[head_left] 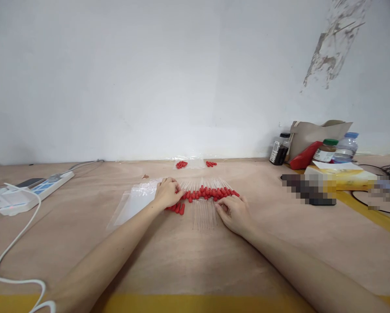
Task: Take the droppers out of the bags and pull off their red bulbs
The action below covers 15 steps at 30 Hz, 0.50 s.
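A row of red-tipped thin sticks (205, 191) lies across the middle of the table. Pale shafts fan out behind the red tips, and more thin shafts (204, 215) point towards me. At the row's left end is my left hand (168, 194), fingers bent and drawn together against the tips; what they pinch is hidden. A few loose red tips (178, 209) lie just below that hand. My right hand (236, 214) rests at the right end, thumb and fingers closed beside the near shafts. Whether a stick is between them is too small to tell.
A clear plastic bag (129, 206) lies left of the row. Two small red piles (181, 164) (211, 164) sit near the wall. A power strip (38, 193) with a white cable (17, 243) is at left. Bottles (280, 150) and a yellow packet (345, 176) stand at right.
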Available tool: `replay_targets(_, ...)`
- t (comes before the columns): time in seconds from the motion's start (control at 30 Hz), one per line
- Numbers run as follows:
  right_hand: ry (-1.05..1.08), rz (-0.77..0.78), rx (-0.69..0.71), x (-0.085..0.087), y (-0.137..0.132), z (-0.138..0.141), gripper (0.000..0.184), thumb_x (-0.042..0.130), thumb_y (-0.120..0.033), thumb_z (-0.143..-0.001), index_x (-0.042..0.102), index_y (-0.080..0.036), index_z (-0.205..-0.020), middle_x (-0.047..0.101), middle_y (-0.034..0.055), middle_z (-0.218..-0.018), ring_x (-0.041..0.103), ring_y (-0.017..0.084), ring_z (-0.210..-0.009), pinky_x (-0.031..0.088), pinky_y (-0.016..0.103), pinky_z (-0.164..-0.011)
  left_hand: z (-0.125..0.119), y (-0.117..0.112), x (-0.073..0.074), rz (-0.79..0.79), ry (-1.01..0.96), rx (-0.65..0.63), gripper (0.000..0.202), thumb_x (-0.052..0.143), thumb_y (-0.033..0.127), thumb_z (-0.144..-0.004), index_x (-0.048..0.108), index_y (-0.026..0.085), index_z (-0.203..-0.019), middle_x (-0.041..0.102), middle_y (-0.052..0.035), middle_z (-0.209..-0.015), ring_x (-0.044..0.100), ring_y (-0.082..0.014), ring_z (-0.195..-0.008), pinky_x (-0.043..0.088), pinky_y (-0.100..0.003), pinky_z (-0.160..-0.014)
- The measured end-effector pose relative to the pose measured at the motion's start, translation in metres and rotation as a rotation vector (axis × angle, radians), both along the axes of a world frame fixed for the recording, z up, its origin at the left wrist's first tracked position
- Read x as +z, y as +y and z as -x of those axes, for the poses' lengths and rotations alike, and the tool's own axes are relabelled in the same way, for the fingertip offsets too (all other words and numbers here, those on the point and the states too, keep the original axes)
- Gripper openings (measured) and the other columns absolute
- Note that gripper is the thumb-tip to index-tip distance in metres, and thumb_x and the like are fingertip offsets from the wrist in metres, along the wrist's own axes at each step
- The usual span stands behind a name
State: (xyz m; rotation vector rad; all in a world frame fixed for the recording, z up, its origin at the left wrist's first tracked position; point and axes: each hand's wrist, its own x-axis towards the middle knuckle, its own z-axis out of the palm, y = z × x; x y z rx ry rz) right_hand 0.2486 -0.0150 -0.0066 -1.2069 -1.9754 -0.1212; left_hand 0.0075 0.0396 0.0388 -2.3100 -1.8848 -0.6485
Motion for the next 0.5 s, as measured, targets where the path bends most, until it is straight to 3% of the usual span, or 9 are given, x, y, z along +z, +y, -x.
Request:
replay_targets(0.17, 0.023, -0.007, -0.026, 0.002, 0.0, 0.001, 0.023, 0.046, -0.03, -0.082, 0.059, -0.02, -0.066, 0.058, -0.0004, -0.059, 0.052, 0.013, -0.062, 0.027, 0.028, -0.066, 0.007, -0.018, 0.007, -0.156, -0.149, 0.021, 0.022, 0.05, 0.039, -0.075, 0.057, 0.02, -0.067, 0.059, -0.0055, -0.088, 0.051, -0.0241, -0.09, 0.037, -0.037, -0.078)
replay_targets(0.27, 0.11, -0.08, -0.02, 0.006, -0.002, 0.001, 0.021, 0.043, -0.032, -0.084, 0.059, -0.019, -0.084, 0.061, 0.0035, -0.077, 0.054, 0.015, -0.072, 0.032, 0.03, -0.071, 0.01, -0.039, 0.001, -0.244, -0.165, -0.107, 0.018, 0.046, 0.035, -0.08, 0.055, 0.02, -0.075, 0.06, -0.0022, -0.08, 0.053, -0.02, -0.081, 0.036, -0.034, -0.075)
replay_targets(0.37, 0.135, -0.159, 0.033, 0.009, -0.005, 0.0, 0.031, 0.045, -0.035, -0.082, 0.052, -0.017, -0.106, 0.056, 0.0093, -0.1, 0.051, 0.02, -0.092, 0.035, 0.033, -0.079, 0.009, -0.059, -0.013, -0.286, -0.106, -0.281, 0.014, 0.045, 0.03, -0.083, 0.054, 0.02, -0.077, 0.061, -0.0013, -0.078, 0.053, -0.0171, -0.077, 0.033, -0.033, -0.076)
replay_targets(0.5, -0.008, -0.206, 0.163, 0.009, -0.008, 0.004, 0.04, 0.049, -0.038, -0.08, 0.049, -0.018, -0.116, 0.053, 0.0099, -0.106, 0.046, 0.022, -0.101, 0.033, 0.037, -0.086, 0.005, -0.069, -0.028, -0.316, -0.09, -0.453, 0.01, 0.048, 0.025, -0.082, 0.053, 0.019, -0.077, 0.063, -0.0012, -0.079, 0.054, -0.0151, -0.077, 0.033, -0.033, -0.078)
